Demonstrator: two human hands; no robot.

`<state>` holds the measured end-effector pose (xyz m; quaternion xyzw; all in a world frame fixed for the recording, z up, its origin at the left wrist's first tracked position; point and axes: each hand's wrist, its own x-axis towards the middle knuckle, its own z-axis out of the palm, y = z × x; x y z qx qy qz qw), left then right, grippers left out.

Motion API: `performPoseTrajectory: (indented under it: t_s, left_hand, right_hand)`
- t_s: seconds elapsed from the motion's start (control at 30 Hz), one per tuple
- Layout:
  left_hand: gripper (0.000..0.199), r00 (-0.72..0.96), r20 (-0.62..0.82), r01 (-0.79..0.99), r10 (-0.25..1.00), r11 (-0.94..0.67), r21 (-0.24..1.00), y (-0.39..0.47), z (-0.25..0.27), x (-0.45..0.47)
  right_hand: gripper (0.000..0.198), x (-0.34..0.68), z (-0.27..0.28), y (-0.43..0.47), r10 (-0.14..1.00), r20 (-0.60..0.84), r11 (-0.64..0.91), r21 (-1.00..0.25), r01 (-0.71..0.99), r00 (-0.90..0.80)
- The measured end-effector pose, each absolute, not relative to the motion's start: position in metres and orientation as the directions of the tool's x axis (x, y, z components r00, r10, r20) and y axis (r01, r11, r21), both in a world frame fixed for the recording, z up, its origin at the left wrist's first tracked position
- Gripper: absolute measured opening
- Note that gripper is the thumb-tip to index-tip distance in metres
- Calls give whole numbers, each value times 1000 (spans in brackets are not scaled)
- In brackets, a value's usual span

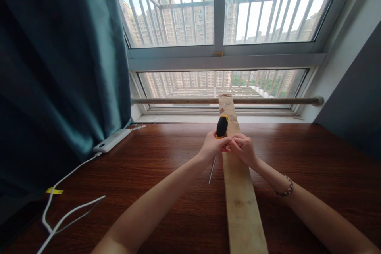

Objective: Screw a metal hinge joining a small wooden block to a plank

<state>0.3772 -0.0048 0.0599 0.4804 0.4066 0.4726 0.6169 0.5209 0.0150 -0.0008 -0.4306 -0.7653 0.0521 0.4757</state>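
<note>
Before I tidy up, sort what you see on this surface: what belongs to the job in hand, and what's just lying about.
Seemingly part of the job:
- screwdriver, in the left hand
- board, with the right hand over it

Apparently just lying about:
- white device, beside the curtain
- white cables
- yellow strip

arms converge forward, left grip curled beside bent-fingered right grip.
</note>
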Motion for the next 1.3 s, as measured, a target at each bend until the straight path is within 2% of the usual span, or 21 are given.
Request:
performPoseTrajectory:
  t_s: [0.13,0.2,0.27,0.33,0.43,0.5,0.57,0.67,0.77,0.9,1.0,1.07,1.13,1.2,1.3]
  left_hand:
    - [27,235,-49,-184,971,94,978,-3,60,377]
    - [25,258,-37,-115,965,69,991,-3,58,382]
    - [23,278,-9,29,961,1,1000,-3,53,390]
    - [23,289,62,265,955,-143,954,-6,47,400]
    - [22,299,195,650,934,-349,675,-12,40,417]
    - [24,290,193,775,937,-348,528,-15,40,428]
    - [28,261,139,821,955,-296,489,-15,42,438]
    - [33,229,72,836,971,-234,495,-12,47,447]
    - [32,249,68,824,966,-249,508,-9,49,447]
    - [16,319,206,735,925,-379,563,-6,52,432]
    - [15,303,187,534,934,-329,779,-3,59,408]
    - [20,289,149,307,946,-239,921,0,64,388]
    - [22,302,112,118,947,-154,981,6,67,366]
    - [17,316,70,-11,946,-70,997,12,63,345]
    - [15,236,35,-213,971,16,977,20,43,319]
  right_hand:
    - [39,520,-1,12,726,669,624,-544,561,-160]
    - [36,521,-3,14,748,663,595,-645,479,-35]
    - [33,523,-7,20,780,595,538,-796,279,195]
    - [31,527,-12,29,810,437,482,-876,-18,391]
    - [28,537,-19,42,864,237,414,-838,-356,445]
    - [25,543,-23,49,901,137,345,-802,-488,411]
    - [21,548,-27,53,925,49,276,-769,-577,377]
    - [20,552,-33,56,932,26,245,-780,-576,362]
    - [19,553,-36,59,930,16,239,-785,-572,367]
    - [16,552,-36,62,913,19,265,-787,-557,408]
    - [12,550,-31,60,906,56,289,-806,-517,418]
    - [13,547,-25,55,911,88,293,-826,-481,403]
    - [16,545,-17,47,907,184,328,-872,-364,378]
    - [20,541,-9,40,884,337,399,-905,-148,323]
    - [21,536,-1,31,861,476,455,-878,148,179]
